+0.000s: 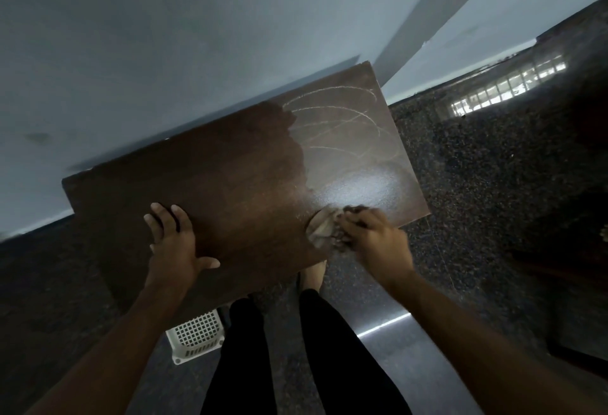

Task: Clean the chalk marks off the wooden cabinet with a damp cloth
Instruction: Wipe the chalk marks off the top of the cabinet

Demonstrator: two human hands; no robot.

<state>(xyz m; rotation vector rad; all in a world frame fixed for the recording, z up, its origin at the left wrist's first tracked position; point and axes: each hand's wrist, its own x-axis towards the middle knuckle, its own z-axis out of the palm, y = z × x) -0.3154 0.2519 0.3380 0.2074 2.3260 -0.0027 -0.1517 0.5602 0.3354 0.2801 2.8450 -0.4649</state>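
Observation:
The dark wooden cabinet top (230,171) stands against a pale wall. Its left part looks darker and wet. White chalk marks (342,118) curve across the right part. My left hand (174,237) lies flat on the near left of the top, fingers spread, holding nothing. My right hand (371,237) is shut on a crumpled brownish cloth (320,227), pressed onto the top at its near edge, right of the middle. The hand is blurred. It hides part of the cloth.
A white perforated plastic basket (197,335) stands on the dark speckled floor (477,184) below the cabinet's near edge. My legs in black trousers (296,349) and a bare foot (316,273) are close to the cabinet. Dark furniture (579,151) stands at the right.

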